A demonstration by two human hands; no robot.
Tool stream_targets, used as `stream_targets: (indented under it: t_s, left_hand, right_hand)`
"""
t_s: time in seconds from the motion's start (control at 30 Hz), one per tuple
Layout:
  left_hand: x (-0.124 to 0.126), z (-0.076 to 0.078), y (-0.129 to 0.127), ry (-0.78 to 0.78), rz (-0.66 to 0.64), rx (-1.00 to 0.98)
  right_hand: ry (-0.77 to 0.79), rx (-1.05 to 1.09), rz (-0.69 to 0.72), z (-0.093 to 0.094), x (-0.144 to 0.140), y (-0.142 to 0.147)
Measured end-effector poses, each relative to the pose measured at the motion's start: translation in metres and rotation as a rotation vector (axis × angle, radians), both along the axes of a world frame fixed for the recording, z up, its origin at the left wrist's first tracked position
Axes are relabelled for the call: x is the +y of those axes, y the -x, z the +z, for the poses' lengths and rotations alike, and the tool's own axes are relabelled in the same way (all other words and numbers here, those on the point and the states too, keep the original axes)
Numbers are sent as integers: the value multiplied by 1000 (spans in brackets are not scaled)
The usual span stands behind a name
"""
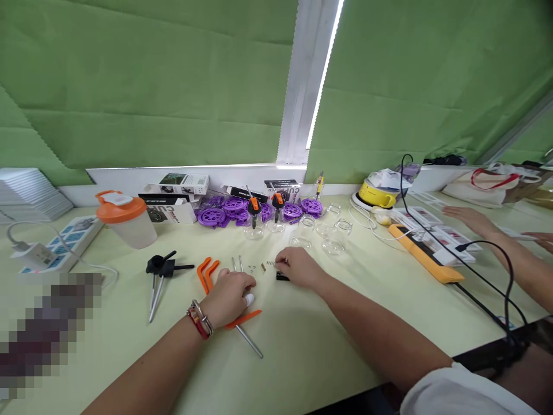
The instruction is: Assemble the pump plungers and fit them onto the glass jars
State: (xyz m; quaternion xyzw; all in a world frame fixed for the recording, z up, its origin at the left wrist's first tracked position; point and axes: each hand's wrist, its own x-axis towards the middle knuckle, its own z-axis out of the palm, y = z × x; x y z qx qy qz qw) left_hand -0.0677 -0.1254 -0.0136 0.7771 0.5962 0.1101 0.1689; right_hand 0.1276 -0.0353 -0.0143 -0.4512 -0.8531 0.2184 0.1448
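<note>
My left hand (231, 297) is curled low over orange plastic arms (248, 319) and a metal rod (250, 342); what its fingers hold is hidden. Something white (249, 300) covers one fingertip. Two thin rods (238, 263) stick out beyond the knuckles. My right hand (300, 266) is closed, fingertips pinched at the end of a small coil spring (270, 263); whether they grip it I cannot tell. A small black block (282, 276) lies beneath that hand. Between both hands are tiny brass pieces (263, 267) and small silver bits (252, 268).
A black clamp with metal legs (162, 268) lies left, below an orange-lidded shaker (127, 219). Purple plastic discs (233, 207), orange-black torch-like tools (254, 206) and glass vessels (334, 242) line the back. Rightward are an orange power strip (425, 253) and another person's arm (510, 253).
</note>
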Motion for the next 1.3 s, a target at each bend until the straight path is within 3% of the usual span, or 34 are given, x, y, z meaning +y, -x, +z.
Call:
stream_targets:
  t_s: [0.2,0.7,0.97,1.13,1.3]
  left_hand:
    - [-1,0,2,11,6,-5]
    - [1,3,2,90,32,-67]
    - [1,6,1,84,11,-67]
    - [1,6,1,101,27,-56]
    - [3,1,3,113,38,-53]
  right_hand:
    - [83,119,-80,-9,36,-8]
    - [303,519,-121,-52,52,-20]
    - [417,628,-131,-48,50,-22]
    - [268,628,-179,-35,42,-35]
    - [53,514,-325,-44,24,-63]
